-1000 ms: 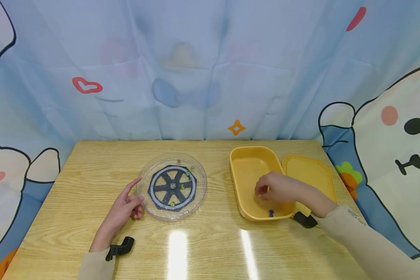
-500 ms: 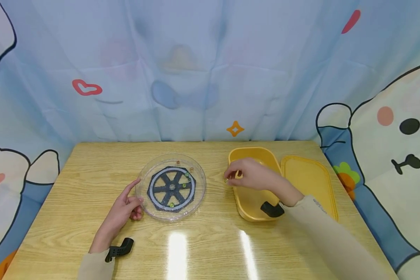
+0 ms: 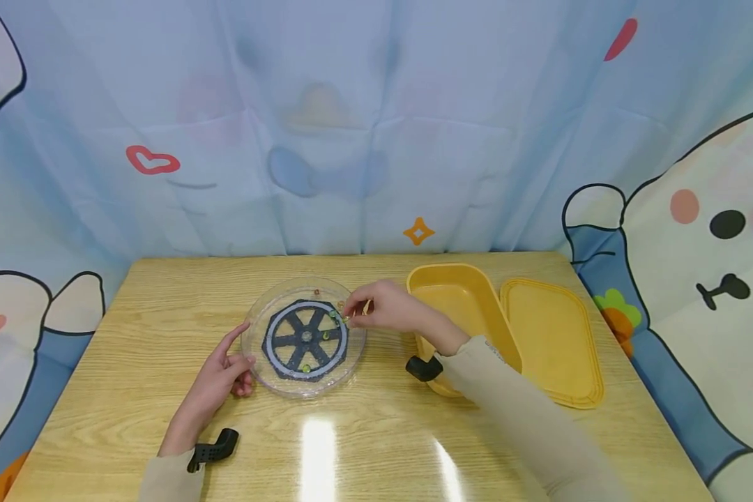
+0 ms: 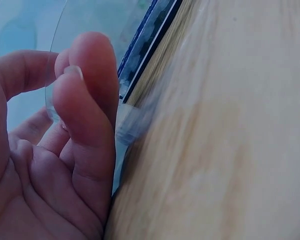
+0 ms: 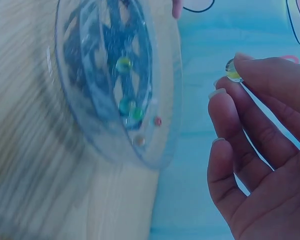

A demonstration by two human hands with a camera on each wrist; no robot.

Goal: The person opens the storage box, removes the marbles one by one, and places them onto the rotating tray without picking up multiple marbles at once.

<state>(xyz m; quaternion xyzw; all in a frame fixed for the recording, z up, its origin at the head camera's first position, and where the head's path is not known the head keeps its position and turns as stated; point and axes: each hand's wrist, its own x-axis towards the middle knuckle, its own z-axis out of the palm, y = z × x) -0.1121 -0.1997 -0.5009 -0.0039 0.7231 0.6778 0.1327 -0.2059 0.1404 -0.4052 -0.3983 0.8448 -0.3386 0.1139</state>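
A round clear dish (image 3: 270, 382) with a dark spoked wheel pattern (image 3: 297, 354) lies on the table. It has several small glass marbles in it, including a green marble (image 3: 307, 368) and a red marble (image 5: 158, 121). My left hand (image 3: 216, 380) holds the dish's left rim; its index finger and thumb touch the edge, the other fingers curl below. Over the dish's right edge, my right hand (image 3: 389, 307) pinches a clear and yellow marble (image 5: 233, 71) between thumb and fingertip. Its remaining fingers are loosely bent.
On the right stands a yellow tub (image 3: 505, 328), partly hidden by the right forearm. Its flat yellow lid (image 3: 549, 341) lies beside it. A patterned blue curtain (image 3: 332, 223) hangs behind the wooden table (image 3: 263, 446). Each wrist carries a black mount (image 3: 424, 368).
My right hand has come out of the yellow tub and moved left to the dish, carrying a marble. The left hand keeps its place on the rim.
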